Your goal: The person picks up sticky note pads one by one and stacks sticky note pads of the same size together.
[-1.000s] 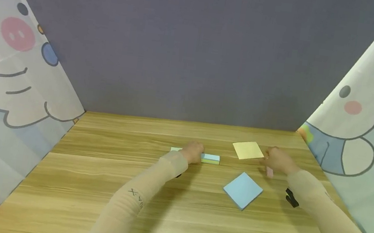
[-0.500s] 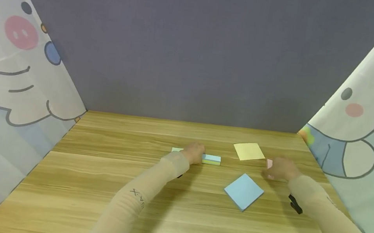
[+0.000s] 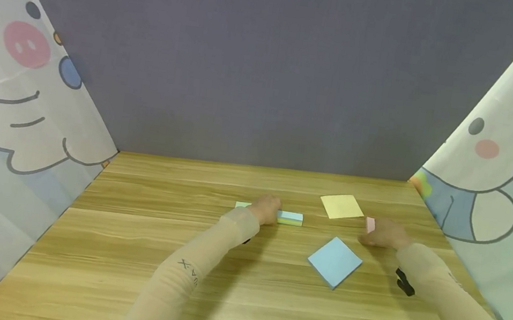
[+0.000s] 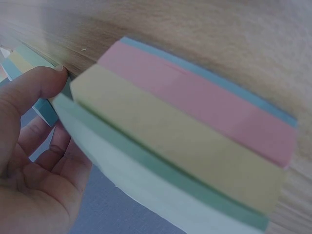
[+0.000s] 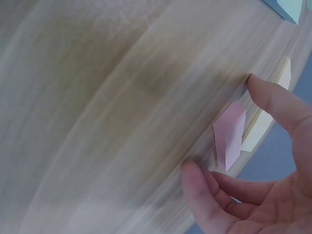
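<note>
My left hand (image 3: 264, 210) lies over the middle of a row of coloured sticky note pads on the table. Light blue and yellow layers of one stack (image 3: 290, 218) stick out on its right. In the left wrist view, a layered stack (image 4: 185, 131) of green, yellow, pink and blue is close to the camera; beyond it, thumb and fingers sit either side of a farther stack (image 4: 22, 62). My right hand (image 3: 385, 234) rests on the table around a small pink sticky pad (image 5: 229, 136), its thumb and fingertips spread apart on either side of it.
A light blue square sticky pad (image 3: 334, 262) lies nearer me, between the hands. Behind it lies a yellow sticky pad (image 3: 342, 206). A dark panel (image 3: 267, 75) stands along the table's back edge, with patterned cloth (image 3: 495, 159) on both sides.
My right hand has come slightly nearer me and to the right, baring the pink pad's far end and covering its near end. The left hand keeps its place.
</note>
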Motion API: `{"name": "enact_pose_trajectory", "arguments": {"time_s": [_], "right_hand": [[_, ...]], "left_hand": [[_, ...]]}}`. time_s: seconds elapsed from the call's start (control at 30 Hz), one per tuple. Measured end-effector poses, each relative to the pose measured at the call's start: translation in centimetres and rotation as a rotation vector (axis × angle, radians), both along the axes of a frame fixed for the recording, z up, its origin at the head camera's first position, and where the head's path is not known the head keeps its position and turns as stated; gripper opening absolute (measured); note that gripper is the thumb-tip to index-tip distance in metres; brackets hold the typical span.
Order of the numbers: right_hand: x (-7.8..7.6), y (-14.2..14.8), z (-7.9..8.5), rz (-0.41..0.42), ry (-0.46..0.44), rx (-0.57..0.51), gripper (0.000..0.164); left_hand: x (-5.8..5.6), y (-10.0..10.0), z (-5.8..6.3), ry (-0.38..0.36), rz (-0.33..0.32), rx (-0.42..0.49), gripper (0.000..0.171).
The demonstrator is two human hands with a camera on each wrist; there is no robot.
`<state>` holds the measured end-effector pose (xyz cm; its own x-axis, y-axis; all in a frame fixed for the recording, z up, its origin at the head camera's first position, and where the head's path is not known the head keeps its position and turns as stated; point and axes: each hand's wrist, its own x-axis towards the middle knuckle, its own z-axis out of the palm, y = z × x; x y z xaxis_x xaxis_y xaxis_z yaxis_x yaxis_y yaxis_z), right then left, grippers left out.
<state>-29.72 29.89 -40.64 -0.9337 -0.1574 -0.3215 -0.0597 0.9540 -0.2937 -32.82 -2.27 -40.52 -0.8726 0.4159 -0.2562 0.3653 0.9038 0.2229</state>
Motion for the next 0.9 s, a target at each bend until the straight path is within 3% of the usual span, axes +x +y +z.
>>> {"name": "enact_pose_trajectory", "arguments": {"time_s": [0.13, 0.3, 0.43, 0.57, 0.73, 0.9], "right_hand": [[-0.04, -0.13, -0.02, -0.009, 0.002, -0.002, 0.064], [0.06, -0.35, -0.24, -0.032, -0.006, -0.023, 0.033], [0.12, -0.49, -0.45, -0.043, -0.007, -0.035, 0.026], [0.03, -0.53, -0.39, -0.028, -0.007, -0.036, 0.032], [-0.19, -0.53, -0.05, 0.010, 0.008, -0.003, 0.053], [-0.16, -0.55, 0.00, 0.029, 0.037, -0.011, 0.054]], "left_hand": [[0.00, 0.00, 0.07, 0.014, -0.003, -0.015, 0.035], [0.04, 0.06, -0.07, 0.036, -0.018, -0.038, 0.033], [0.08, 0.11, -0.11, 0.042, -0.026, -0.049, 0.033], [0.10, 0.10, -0.05, 0.021, -0.010, -0.039, 0.036], [0.03, 0.05, -0.08, 0.003, 0.009, -0.018, 0.038], [-0.04, 0.00, -0.17, 0.007, 0.009, -0.019, 0.039]]}}
